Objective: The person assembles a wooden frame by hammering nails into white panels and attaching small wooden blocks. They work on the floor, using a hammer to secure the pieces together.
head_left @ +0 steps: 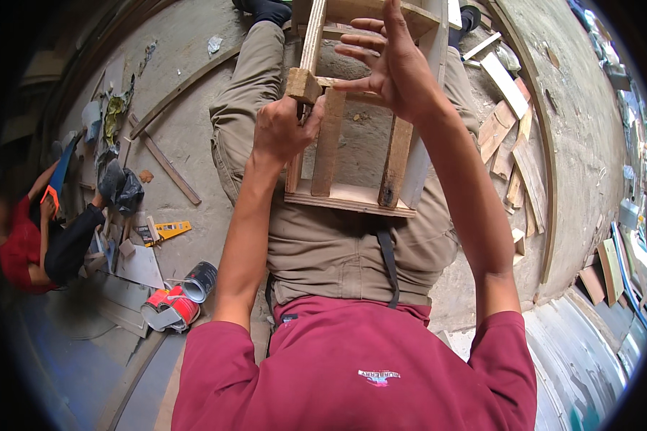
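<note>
A slatted wooden frame (352, 197) lies across my lap and reaches forward between my legs. At its left side my left hand (286, 131) is closed in a fist, right under a small squared wooden block (303, 85); the fingers' inner side is hidden, but they seem to grip the block's lower end. My right hand (389, 65) is raised over the right side of the frame, fingers spread and thumb up, holding nothing. Below the hands, upright slats (328, 144) run down to the frame's near plywood edge.
On the floor at left lie a yellow square (171, 230), a dark can (199, 280), red cans (171, 309) and a wooden strip (164, 159). Wood offcuts (507, 129) are heaped at right beside a long batten (543, 144). A person in red (25, 251) sits far left with an orange-handled saw (59, 176).
</note>
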The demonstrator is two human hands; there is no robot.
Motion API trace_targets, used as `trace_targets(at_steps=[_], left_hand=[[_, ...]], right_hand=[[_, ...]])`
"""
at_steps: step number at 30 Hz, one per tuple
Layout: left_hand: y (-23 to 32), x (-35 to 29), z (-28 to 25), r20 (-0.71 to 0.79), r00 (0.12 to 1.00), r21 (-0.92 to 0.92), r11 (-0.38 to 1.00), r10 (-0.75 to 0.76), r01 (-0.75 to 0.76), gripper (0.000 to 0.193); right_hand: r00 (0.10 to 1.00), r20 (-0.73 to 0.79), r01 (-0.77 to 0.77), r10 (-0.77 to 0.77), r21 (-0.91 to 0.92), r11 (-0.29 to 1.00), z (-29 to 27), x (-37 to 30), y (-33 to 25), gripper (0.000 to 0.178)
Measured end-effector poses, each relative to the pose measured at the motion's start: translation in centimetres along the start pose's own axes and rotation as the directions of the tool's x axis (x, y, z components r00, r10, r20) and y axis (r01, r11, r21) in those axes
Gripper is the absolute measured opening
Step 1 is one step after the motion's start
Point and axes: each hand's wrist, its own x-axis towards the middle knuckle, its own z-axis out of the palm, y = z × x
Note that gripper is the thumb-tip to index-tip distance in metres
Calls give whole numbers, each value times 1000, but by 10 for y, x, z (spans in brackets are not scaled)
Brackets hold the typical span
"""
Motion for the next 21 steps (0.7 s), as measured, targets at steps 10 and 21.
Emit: trace_targets(at_steps=[10, 21], left_hand=[[-17, 10, -21, 224, 966, 20, 990, 132, -140, 33], [-24, 29, -32, 356, 912, 39, 971, 205, -234, 34]], right_hand=[[994, -4, -104, 108, 221, 970, 8, 14, 25, 115], [986, -104, -100, 131, 261, 960, 34, 26, 21, 101]])
